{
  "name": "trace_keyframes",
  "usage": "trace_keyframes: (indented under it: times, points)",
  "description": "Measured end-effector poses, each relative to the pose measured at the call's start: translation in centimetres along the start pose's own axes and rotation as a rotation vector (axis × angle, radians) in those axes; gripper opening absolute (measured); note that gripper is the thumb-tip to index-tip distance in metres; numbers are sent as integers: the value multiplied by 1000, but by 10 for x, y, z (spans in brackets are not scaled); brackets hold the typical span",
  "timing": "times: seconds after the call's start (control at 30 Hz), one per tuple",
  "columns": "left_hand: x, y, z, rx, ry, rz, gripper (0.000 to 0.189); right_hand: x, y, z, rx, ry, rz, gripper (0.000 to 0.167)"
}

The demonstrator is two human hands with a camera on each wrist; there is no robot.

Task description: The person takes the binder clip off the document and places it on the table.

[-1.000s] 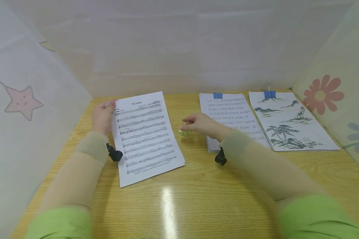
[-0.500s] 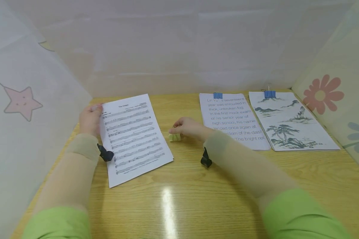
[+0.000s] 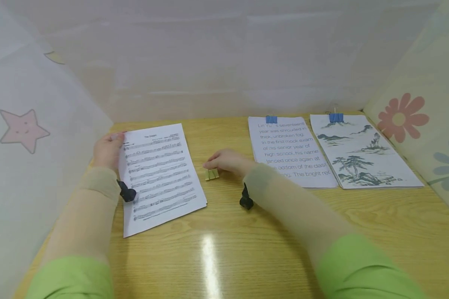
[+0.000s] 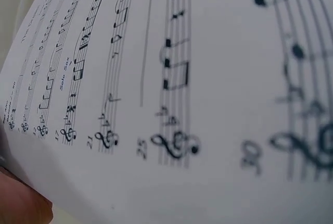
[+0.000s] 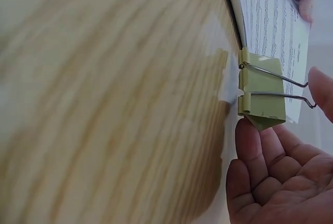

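My left hand (image 3: 107,150) grips the upper left edge of a stack of sheet music (image 3: 159,178), with the thumb over the front. In the left wrist view the music page (image 4: 218,78) fills most of the frame, and a bit of the hand (image 4: 23,200) shows at lower left. Right of the stack, my right hand (image 3: 228,161) pinches a yellow binder clip (image 3: 211,174) just above or at the table. The right wrist view shows the clip (image 5: 265,88) with its wire handles toward the thumb and fingertips on its lower side. A gap separates clip and stack.
To the right lie a stack of printed text pages (image 3: 288,153) and a stack topped by a landscape painting (image 3: 363,153). Each has a blue binder clip (image 3: 271,119) at its top edge. Patterned cloth walls (image 3: 224,58) border the wooden table (image 3: 179,265).
Both hands have moved left, the left carrying the sheet music and the right carrying the yellow binder clip. The text pages are now less covered by the right arm.
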State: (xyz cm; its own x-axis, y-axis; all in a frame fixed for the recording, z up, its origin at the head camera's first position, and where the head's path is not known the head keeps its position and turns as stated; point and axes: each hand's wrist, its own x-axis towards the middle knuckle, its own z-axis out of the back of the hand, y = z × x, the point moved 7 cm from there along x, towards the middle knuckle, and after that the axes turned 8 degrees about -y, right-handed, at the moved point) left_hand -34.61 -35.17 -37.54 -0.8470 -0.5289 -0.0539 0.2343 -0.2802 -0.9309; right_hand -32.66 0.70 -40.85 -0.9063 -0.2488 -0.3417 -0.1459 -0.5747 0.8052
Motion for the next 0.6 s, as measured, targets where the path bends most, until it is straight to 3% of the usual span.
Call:
trace_keyframes:
  times: [0.13, 0.4, 0.53, 0.6]
  points:
    - [3, 1, -1, 24, 26, -7, 48, 3, 2, -8, 3, 4, -7, 48]
    - [9, 6, -1, 178, 50, -44, 54, 3, 6, -17, 5, -30, -58, 42]
    - [8, 7, 0, 193, 25, -46, 54, 3, 7, -17, -20, -51, -75, 44]
    - [9, 9, 0, 179, 21, -14, 55, 2, 8, -16, -28, -53, -72, 44]
